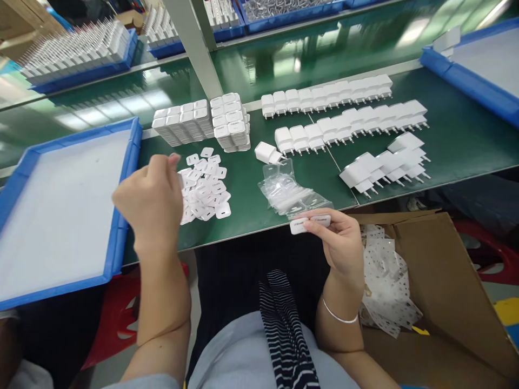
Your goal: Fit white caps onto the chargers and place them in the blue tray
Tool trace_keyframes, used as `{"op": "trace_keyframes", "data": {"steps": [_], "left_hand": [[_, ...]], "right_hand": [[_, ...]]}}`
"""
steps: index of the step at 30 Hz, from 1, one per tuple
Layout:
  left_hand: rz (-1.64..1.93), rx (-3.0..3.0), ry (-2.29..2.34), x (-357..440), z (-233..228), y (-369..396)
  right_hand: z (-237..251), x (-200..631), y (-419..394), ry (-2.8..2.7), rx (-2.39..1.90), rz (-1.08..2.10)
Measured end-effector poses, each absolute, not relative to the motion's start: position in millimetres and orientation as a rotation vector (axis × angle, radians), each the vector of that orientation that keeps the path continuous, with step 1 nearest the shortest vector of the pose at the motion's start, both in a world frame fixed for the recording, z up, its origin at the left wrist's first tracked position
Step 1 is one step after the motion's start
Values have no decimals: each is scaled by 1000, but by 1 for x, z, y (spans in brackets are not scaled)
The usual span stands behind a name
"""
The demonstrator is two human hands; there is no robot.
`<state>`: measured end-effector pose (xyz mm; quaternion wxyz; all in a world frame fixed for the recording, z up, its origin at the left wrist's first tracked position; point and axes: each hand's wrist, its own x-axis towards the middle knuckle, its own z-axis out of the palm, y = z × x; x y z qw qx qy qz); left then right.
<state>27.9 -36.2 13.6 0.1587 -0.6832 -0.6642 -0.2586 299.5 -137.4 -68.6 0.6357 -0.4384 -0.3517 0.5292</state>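
White charger (310, 222) in right hand (340, 243), green bench (466, 140), blue trays (121, 178)

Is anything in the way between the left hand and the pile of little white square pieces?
Nothing visible. The left hand hovers right at the loose pile of small white square plastic pieces on the green bench, its fingertips at the pile's left edge.
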Motion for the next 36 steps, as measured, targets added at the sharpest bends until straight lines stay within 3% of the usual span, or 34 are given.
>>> {"op": "trace_keyframes", "data": {"steps": [6, 11, 16, 20, 24, 33, 36], "left_hand": [[-343, -1985, -1960, 5, 3, -49], [-296, -2137, -1830, 16, -22, -68], [-560, -2172, -1853, 26, -35, -83], [-996, -2378, -1380, 56, -30, -96], [-950, -2807, -959, 88, -21, -100], [-1100, -2385, -1011, 112, -31, -106], [-1081, -2628, -1006, 115, -30, -108]], "right_hand": [[-72, 291, -130, -727, -961, 1242], [-70, 290, -130, -735, -981, 1236], [-69, 289, -130, -753, -1027, 1203], [-68, 283, -128, -808, -1047, 1223], [-63, 280, -130, -816, -1016, 1295], [-59, 275, -136, -701, -860, 1315], [-59, 270, -137, -698, -869, 1269]]}}
